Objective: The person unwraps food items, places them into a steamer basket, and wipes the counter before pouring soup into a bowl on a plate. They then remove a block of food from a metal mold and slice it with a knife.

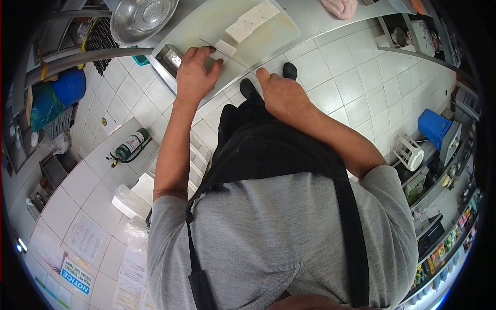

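Small white rectangular block (226,48), smooth-faced and soft-looking, is seen on the near edge of a large pale plastic cutting board (206,20), which lies on a brushed steel counter (315,20). The block is held down by the left hand (194,72), whose fingers are bent and pressed together over it, with the thumb set against its near side. A long, thin steel knife blade (232,58) is laid across just beside the block. Its handle is hidden inside the right hand (281,93), which is closed around it. Farther back on the board a longer white slab (253,17), scored into pieces, is seen. A round perforated metal colander (142,18) is placed to the left of the board.
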`<action>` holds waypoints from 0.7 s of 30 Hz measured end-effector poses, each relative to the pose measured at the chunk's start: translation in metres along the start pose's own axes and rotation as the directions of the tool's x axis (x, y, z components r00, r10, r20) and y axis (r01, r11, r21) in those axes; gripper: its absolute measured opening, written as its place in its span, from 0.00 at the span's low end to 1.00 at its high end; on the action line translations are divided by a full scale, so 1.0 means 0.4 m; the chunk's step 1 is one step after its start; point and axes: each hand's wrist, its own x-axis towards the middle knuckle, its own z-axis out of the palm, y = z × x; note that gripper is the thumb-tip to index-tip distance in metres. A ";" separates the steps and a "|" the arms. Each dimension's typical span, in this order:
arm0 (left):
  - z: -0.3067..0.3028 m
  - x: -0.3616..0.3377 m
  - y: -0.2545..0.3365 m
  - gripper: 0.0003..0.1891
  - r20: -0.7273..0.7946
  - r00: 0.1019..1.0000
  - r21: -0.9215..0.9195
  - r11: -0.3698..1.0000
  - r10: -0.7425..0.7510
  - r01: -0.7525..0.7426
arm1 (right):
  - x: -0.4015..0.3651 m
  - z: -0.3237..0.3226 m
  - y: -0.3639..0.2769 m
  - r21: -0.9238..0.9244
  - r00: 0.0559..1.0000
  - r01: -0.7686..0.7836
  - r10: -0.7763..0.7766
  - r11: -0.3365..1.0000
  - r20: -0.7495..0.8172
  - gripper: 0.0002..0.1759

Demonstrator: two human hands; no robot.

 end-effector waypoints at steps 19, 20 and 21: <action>-0.013 0.087 -0.060 0.26 0.115 0.987 -0.196 0.977 0.113 -0.089 | 0.072 -0.056 0.109 -0.016 0.988 0.037 -0.034 0.999 0.149 0.18; -0.014 0.096 -0.071 0.27 0.219 0.968 -0.245 0.967 0.125 -0.070 | 0.071 -0.050 0.120 -0.013 0.989 0.035 -0.033 0.999 0.145 0.18; -0.020 0.102 -0.075 0.27 0.221 0.967 -0.243 0.967 0.129 -0.073 | 0.069 -0.037 0.135 -0.042 0.993 0.067 -0.062 0.997 0.100 0.18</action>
